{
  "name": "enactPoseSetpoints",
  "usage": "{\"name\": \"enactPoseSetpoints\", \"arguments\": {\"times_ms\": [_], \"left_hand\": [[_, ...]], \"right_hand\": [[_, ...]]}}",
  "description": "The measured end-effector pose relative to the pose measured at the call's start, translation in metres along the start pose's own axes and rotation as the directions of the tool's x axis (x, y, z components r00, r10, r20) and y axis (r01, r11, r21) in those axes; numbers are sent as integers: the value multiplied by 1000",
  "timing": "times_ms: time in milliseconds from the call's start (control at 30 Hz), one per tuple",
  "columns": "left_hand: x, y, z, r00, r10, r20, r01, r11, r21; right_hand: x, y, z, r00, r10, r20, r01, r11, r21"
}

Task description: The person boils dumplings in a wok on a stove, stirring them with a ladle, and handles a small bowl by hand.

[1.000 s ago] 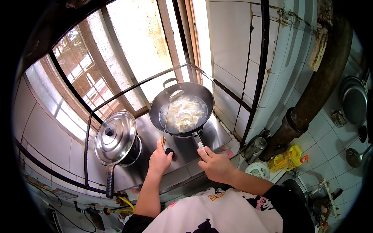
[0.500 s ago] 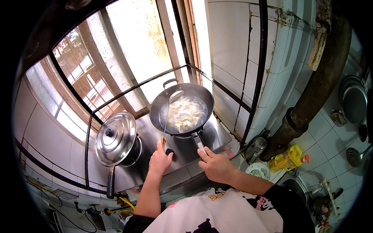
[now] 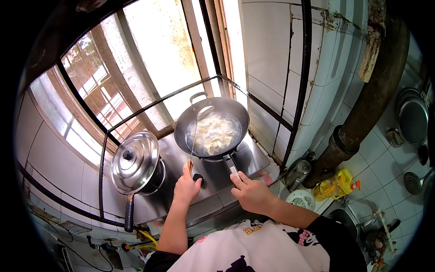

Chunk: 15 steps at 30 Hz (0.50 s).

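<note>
A dark wok [image 3: 182, 128] stands on the right burner, holding bubbling, cloudy water and a heap of pale pieces that look like dumplings [image 3: 216, 135]. My right hand [image 3: 254, 194] is closed around the wok's long handle [image 3: 231, 167]. In my left hand [image 3: 186, 187] is the wooden end of a long-handled metal ladle [image 3: 195, 138]. The ladle's bowl rests against the far left inner wall of the wok, above the water, its thin shaft crossing the near rim. Near my left fingers is a black stove knob [image 3: 198, 179].
On the left burner sits a lidded pan [image 3: 135, 162], its black handle [image 3: 129, 213] pointing toward me. A black metal frame [image 3: 154, 103] borders the steel stove [image 3: 172, 199] by the window. To the right are a patterned plate [image 3: 301, 199], yellow oil bottle [image 3: 334, 185], metal container [image 3: 300, 171] and sink [image 3: 340, 215].
The food and bubbles in the wok have shifted slightly. Both hands, the ladle and the wok stay in place.
</note>
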State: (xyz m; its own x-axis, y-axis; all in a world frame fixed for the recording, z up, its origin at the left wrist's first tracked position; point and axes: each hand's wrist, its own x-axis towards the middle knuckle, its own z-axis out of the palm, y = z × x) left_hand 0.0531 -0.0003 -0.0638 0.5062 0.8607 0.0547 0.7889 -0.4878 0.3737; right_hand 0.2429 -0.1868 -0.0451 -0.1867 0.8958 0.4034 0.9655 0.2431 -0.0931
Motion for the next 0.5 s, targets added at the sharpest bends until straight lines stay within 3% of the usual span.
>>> {"name": "enactPoseSetpoints", "arguments": {"times_ms": [500], "left_hand": [[-1, 0, 0, 999, 28, -24, -28, 1000, -14]], "right_hand": [[1, -2, 0, 1000, 23, -6, -22, 999, 39]]}}
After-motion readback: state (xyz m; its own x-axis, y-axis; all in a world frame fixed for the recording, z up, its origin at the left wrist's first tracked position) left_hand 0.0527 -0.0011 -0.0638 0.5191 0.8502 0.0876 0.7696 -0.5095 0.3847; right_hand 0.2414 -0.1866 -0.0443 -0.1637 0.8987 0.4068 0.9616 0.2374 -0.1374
